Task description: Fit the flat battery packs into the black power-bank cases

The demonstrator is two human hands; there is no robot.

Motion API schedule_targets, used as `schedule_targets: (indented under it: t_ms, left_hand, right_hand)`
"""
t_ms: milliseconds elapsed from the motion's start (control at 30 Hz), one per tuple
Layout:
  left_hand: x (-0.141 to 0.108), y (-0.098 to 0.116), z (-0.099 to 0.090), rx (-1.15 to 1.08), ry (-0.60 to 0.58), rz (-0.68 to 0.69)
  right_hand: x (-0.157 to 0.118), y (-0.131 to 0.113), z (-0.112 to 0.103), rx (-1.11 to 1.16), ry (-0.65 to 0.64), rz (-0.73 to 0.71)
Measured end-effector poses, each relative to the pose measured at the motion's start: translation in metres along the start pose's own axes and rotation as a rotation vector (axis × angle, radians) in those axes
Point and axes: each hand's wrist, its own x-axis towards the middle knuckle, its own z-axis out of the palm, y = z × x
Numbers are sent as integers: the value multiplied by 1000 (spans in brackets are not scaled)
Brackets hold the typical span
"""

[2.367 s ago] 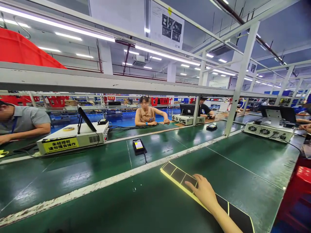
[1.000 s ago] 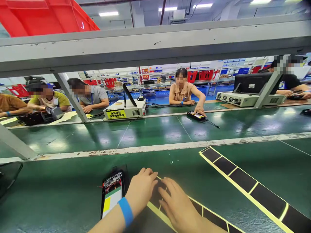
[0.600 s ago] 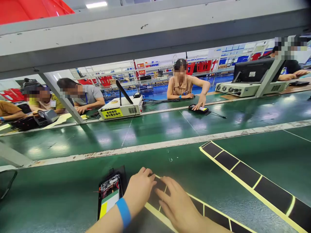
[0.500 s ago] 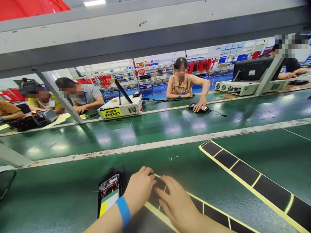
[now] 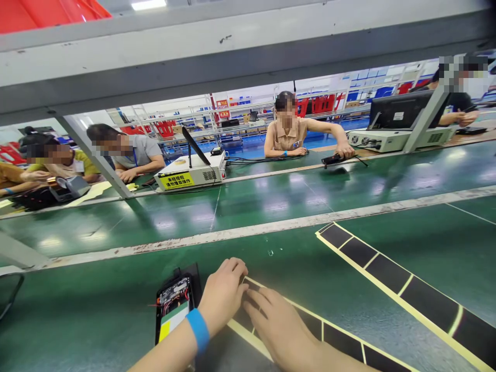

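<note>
left hand (image 5: 222,294): released, fingers loosely curled on yellow-edged black mat strip (image 5: 337,343) (nothing gripped) | right hand (image 5: 277,325): also empty, farther from device | open-backed handheld device (image 5: 173,305): just left of left hand, long axis pointing away from person

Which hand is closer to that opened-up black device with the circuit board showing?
The left hand is nearer, just right of the opened black device; the right hand lies farther right, on the black-and-yellow strip.
</note>
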Motion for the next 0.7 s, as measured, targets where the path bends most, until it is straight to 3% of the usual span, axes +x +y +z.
schedule_targets:
  t_ms: [333, 700]
  left_hand:
    - [-1, 0, -1, 63, -84, 87]
    - [-2, 9, -4, 41, -59, 34]
  right_hand:
    - [3, -2, -8, 25, -43, 21]
    - [5, 3, 12, -107, -45, -30]
